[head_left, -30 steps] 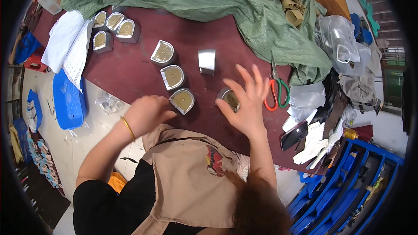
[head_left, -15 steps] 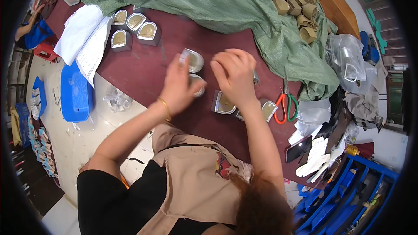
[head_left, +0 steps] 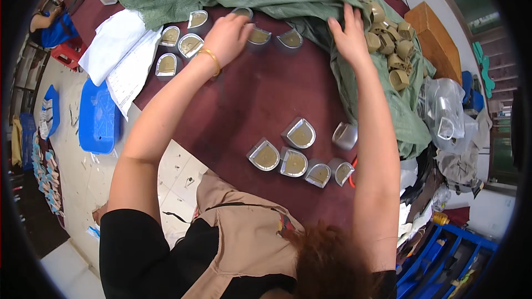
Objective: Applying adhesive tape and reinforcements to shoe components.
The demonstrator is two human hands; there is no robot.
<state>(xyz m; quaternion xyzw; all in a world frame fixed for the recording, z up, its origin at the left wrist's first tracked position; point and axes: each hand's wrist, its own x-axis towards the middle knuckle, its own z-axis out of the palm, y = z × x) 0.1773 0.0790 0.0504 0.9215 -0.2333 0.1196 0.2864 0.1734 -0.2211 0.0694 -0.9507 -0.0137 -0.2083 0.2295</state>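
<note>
My left hand (head_left: 228, 37), a bangle at its wrist, reaches to the far middle of the table with bent fingers apart. It lies against D-shaped silver-rimmed pieces with tan faces, one piece (head_left: 259, 36) beside its thumb and another (head_left: 242, 12) just beyond its fingers. A third such piece (head_left: 290, 38) stands to the right. Farther right, my right hand (head_left: 350, 36) rests open, fingers stretched, on the edge of a green woven sack (head_left: 310, 0). Tan hollow pieces (head_left: 388, 39) are heaped on the sack beside it.
Several D-shaped pieces (head_left: 293, 161) stand near me, another group (head_left: 190, 45) at the far left beside white papers (head_left: 123, 50). My right forearm mostly hides the scissors (head_left: 353, 174). At right are a wooden box (head_left: 435, 36) and clear plastic bags (head_left: 446, 108).
Both hands have moved away from me, the right one onto the sack. D-shaped pieces now stand by the left hand at the far side, and the near group is spread out more.
</note>
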